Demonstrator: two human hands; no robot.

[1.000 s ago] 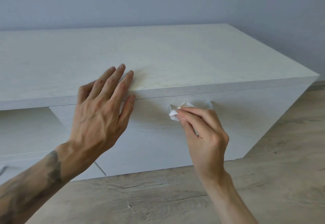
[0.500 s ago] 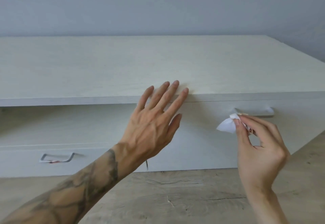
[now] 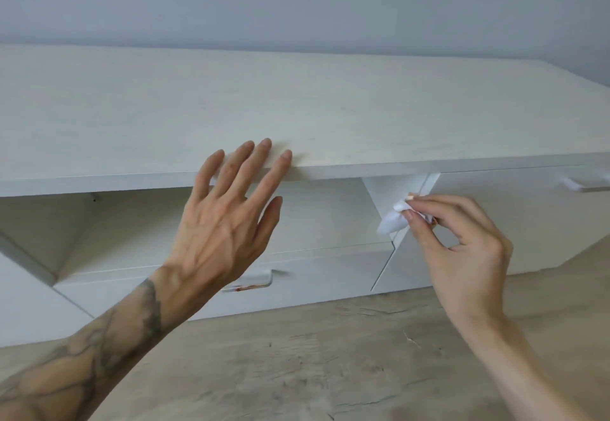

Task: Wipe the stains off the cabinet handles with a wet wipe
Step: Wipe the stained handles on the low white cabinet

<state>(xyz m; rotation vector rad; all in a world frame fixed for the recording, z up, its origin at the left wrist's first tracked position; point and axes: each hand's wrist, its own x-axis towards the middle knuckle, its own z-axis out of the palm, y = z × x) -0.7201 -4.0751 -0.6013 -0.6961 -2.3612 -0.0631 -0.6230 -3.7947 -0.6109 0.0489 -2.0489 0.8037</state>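
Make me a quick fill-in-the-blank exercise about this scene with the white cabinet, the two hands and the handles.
1. The crumpled white wet wipe is pinched in the ____ hand.
2. The lower drawer's white bar handle bears a ____ stain.
3. The left hand, fingers spread, is holding ____.
4. The white wooden cabinet stands on a floor that looks like ____.

Missing words: right; reddish; nothing; wood

Soft, even daylight, no hard glare. Cabinet top reads pale and a bit washed out. My left hand casts a faint shadow at the top's front edge; the recess under that edge is dimmer. Slight motion blur on the right-edge handle. Wide-angle bend: the top's edges bow toward the frame corners.
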